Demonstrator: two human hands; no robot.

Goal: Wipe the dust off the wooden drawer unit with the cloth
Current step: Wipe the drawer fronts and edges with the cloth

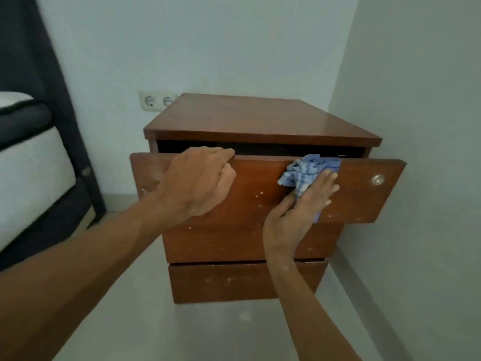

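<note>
Gripping the drawer [256,195] with the left hand [197,178], right hand [303,207] presses cloth [309,169].

glossy wooden drawer unit [260,118], checked cloth [307,173]

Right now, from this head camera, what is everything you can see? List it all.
drawer unit: one, reddish-brown wood, in the room's corner
top drawer: one, same wood, pulled out
lock: one, silver, right end of top drawer's front
cloth: one, blue checked, on top drawer's front
wall socket: one double, white, behind the unit, left
bed: one, white and dark, far left
left hand: one, grips top drawer's upper edge
right hand: one, presses cloth against drawer's front
</note>
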